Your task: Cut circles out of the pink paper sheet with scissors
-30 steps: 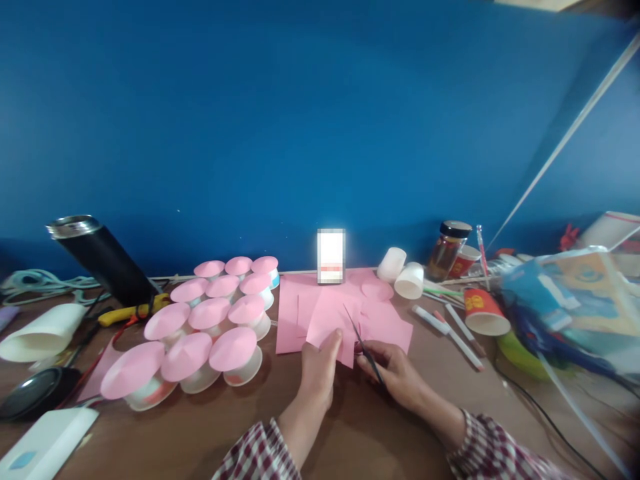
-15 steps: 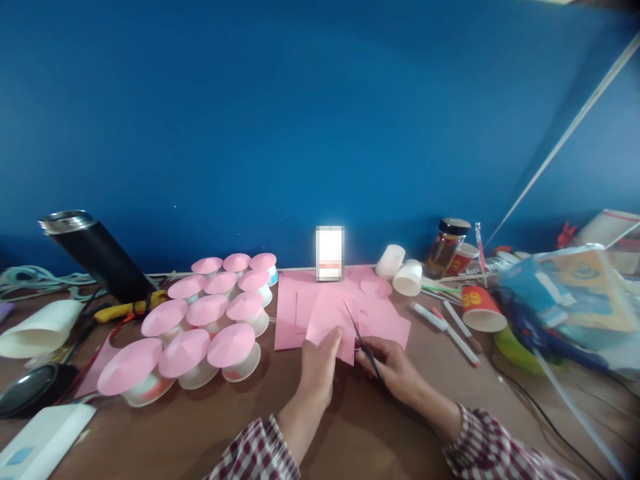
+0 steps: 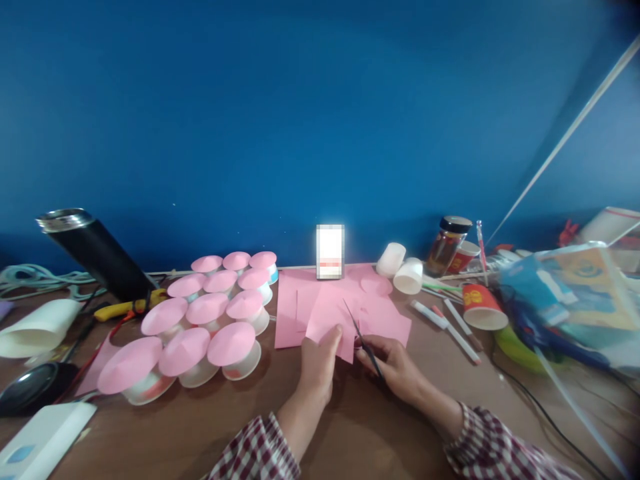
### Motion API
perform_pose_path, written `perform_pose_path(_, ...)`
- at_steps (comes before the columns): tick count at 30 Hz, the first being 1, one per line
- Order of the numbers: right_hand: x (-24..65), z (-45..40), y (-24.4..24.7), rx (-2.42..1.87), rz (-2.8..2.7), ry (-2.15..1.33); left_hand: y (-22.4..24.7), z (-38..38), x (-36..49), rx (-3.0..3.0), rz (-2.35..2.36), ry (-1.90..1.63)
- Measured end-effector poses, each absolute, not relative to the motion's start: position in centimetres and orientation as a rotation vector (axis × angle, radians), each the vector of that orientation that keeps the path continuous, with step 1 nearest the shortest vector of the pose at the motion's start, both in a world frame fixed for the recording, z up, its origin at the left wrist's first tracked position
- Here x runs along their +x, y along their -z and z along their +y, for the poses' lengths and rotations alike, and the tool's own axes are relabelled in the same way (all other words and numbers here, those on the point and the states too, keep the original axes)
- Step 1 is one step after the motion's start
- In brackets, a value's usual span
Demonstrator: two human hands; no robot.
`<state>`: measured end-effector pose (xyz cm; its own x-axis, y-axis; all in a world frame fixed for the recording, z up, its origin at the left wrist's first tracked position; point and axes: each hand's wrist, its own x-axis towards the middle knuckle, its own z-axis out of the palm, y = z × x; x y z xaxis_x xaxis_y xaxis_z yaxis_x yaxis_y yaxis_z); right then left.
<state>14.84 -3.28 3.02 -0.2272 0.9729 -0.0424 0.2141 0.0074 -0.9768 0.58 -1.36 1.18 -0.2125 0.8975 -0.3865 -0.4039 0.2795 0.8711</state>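
My left hand [image 3: 320, 363] pinches a sheet of pink paper [image 3: 323, 313], with the thumb lying on top and the fingers hidden underneath. In my right hand [image 3: 393, 363] is a pair of dark scissors [image 3: 369, 353]; their blades point up and left over the right part of that sheet. Part of the handle is covered by my fingers. Beneath and behind the held sheet lie more pink sheets [image 3: 287, 320], and a pink paper disc [image 3: 377, 285] rests on them toward the back right.
Left of my hands stand several paper cups topped with pink cones [image 3: 231, 344]. A black flask [image 3: 97, 253] leans farther left. A lit phone [image 3: 330, 252] stands at the wall. Rightward are white cups [image 3: 409, 276], markers [image 3: 457, 337], a jar [image 3: 449, 247] and a red cup [image 3: 483, 307].
Hardly anything differs. My right hand and the scissors have shifted very slightly; the left hand keeps its hold on the paper.
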Motion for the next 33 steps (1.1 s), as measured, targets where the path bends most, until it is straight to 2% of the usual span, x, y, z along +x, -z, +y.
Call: perform_pose_path(33, 14.8, -3.4, -3.1, -1.245, -1.573, -1.239, -0.3, -1.1, 0.4, 0.495, 1.279, -1.269)
